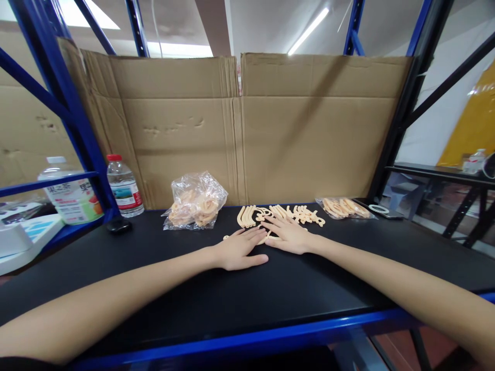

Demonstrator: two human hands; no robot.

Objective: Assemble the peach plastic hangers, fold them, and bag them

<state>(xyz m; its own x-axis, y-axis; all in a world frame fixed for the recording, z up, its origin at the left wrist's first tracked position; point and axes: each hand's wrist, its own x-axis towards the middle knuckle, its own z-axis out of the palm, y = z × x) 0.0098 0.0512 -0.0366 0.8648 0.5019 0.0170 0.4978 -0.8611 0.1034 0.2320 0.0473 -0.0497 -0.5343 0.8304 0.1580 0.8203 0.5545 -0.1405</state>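
My left hand [242, 249] lies flat on the black tabletop, thumb stretched to the right. Its fingertips reach the near side of a group of pale, wood-coloured curved pieces [246, 217]. Palm down, my right hand [288, 235] rests over the middle of that group with fingers spread, covering part of it. Several long curved pieces lie side by side at the group's left. Small wavy pieces [305, 213] are lined up at its right. Below the hands, a few pieces are partly hidden, and whether the fingers press on them cannot be told.
A clear plastic bag [195, 203] of similar pieces stands behind left; a flatter bag [344, 207] lies at right beside a white ring [378, 208]. A red-capped bottle [124, 186] and black mouse [118, 225] are at left. Cardboard [185, 129] walls the back.
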